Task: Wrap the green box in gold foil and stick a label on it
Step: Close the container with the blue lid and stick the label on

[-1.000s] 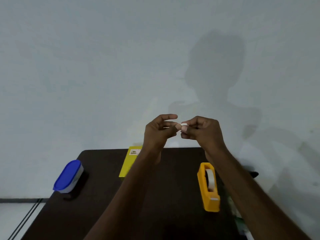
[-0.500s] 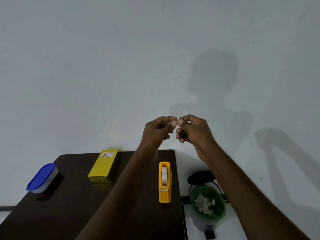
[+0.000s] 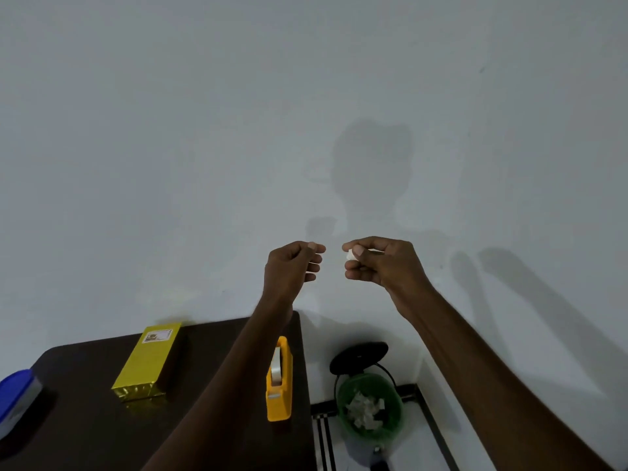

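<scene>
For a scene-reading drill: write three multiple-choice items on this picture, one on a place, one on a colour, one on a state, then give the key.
1. Where does the green waste bin with white paper scraps stand?
A. on the dark table
B. on the floor right of the dark table
C. on the gold foil-wrapped box

2. What colour is the plastic tape dispenser?
A. orange-yellow
B. red
C. white

3. What does the right hand do?
A. lies flat on the table
B. grips the dispenser
C. pinches a small white scrap

Key: B, the bin sits beyond the table's right edge; A, its body is orange-yellow; C, the scrap shows between thumb and fingers.
</scene>
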{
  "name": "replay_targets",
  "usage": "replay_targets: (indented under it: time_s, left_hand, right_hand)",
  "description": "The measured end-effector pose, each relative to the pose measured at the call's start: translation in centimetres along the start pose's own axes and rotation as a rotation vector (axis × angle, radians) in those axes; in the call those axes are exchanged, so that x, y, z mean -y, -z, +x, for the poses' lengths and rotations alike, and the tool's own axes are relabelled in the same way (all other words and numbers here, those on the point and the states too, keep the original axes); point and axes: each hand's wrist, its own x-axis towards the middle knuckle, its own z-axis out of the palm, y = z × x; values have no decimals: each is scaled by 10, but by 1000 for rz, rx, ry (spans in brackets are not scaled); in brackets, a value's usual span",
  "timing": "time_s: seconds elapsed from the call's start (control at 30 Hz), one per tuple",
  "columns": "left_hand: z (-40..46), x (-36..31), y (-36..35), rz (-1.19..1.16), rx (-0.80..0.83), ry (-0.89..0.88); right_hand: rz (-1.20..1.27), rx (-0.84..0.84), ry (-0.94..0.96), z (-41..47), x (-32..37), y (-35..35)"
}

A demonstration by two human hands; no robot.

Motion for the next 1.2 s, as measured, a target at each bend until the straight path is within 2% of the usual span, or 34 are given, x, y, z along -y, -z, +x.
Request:
replay_targets:
  time_s: [0.3, 0.57, 0.8, 0.9, 1.2]
  left_hand:
    - [23, 46, -83, 53, 33, 100]
    - [47, 126, -163, 131, 16, 259]
    - [60, 223, -199, 332, 50, 378]
    - [66, 268, -206, 403, 89, 420]
    - [83, 456, -216, 655, 209, 558]
  right_hand:
    - [23, -30, -102, 40, -36, 95]
    - [-114, -15, -234, 89, -114, 184]
    - [-243, 19, -365, 122, -216, 216]
    - [-270, -23, -453, 134, -264, 221]
    - [-459, -23, -680, 158, -461, 212]
